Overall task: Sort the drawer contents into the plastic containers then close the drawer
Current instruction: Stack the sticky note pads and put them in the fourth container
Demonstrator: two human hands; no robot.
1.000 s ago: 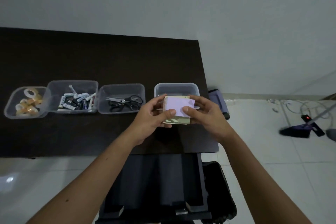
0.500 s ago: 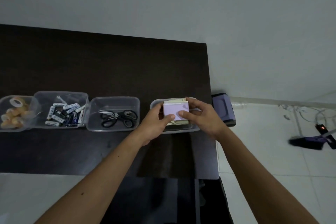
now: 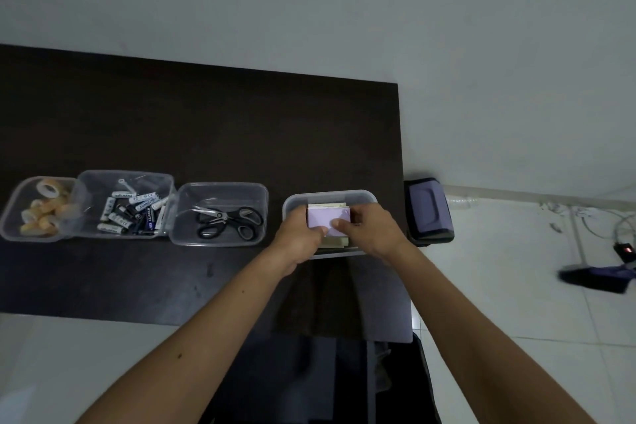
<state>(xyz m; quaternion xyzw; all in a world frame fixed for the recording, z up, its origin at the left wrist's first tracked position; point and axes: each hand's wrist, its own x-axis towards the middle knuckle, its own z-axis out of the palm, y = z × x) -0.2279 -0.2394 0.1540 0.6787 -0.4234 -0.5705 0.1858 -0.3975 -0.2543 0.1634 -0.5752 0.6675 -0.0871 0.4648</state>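
A stack of sticky-note pads (image 3: 328,220), pale purple on top and cream beneath, lies inside the rightmost clear plastic container (image 3: 330,195) on the dark table. My left hand (image 3: 298,240) grips the stack's left side and my right hand (image 3: 373,232) grips its right side, thumbs pressed on the top pad. Left of it stand three more clear containers: one with black-handled scissors (image 3: 229,222), one with batteries (image 3: 132,213), one with tape rolls (image 3: 43,212). The open dark drawer (image 3: 292,385) shows below the table's front edge, between my forearms.
The dark table (image 3: 206,120) ends just right of the hands. A dark case with a purple lid (image 3: 428,208) sits beyond that edge on the floor. Cables and a power strip (image 3: 623,249) lie on the white tiles at far right, with a dark broom head (image 3: 597,277).
Both hands carried the stack of pads forward and down from above the table's front into the rightmost container. The view tilted, so the drawer slid toward the bottom edge.
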